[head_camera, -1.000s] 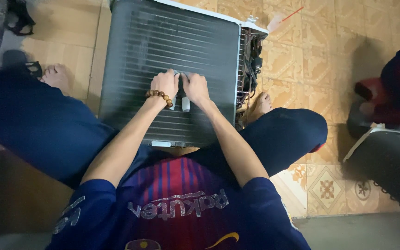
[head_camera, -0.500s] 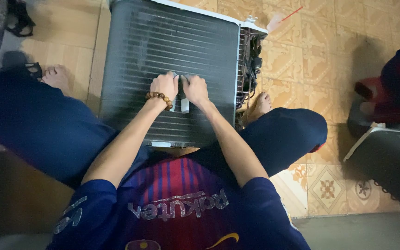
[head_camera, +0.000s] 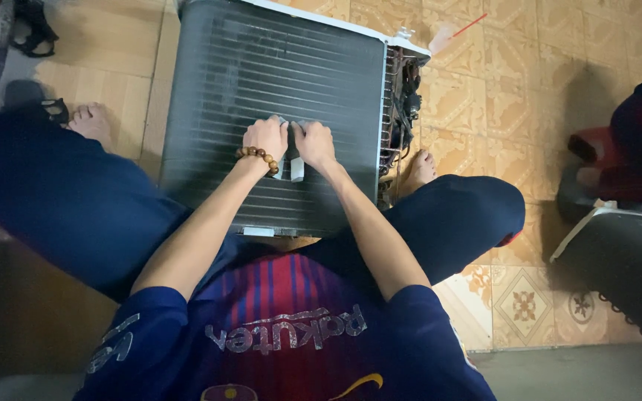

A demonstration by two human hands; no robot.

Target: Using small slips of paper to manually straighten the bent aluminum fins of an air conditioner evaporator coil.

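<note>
A finned coil unit (head_camera: pixel 276 96), dark grey with fine horizontal ribs and a pale frame along its far and right edges, lies flat on the tiled floor (head_camera: pixel 514 96) between the person's spread legs; both hands rest on its upper face, a little right of its middle and nearer its close edge than its far one. The left hand (head_camera: pixel 265 139), a string of brown wooden beads (head_camera: pixel 257 157) round its wrist, is curled with the fingers bent down onto the fins; the right hand (head_camera: pixel 313 142) sits just beside it, likewise curled; the two thumbs nearly touch. Between and under them shows a small pale grey tool (head_camera: pixel 291 165), pressed against the ribs; both hands seem closed about it, though how each one grips it is hidden by the knuckles. On the right side of the unit a cluster of dark tubing and wires (head_camera: pixel 406 104) is exposed; a bare foot (head_camera: pixel 419 169) rests on the floor just beside it, and the other foot (head_camera: pixel 92 122) lies left of the unit. A black sandal (head_camera: pixel 31 26) sits at the far left; a dark chair (head_camera: pixel 618 260) stands well apart on the right.
</note>
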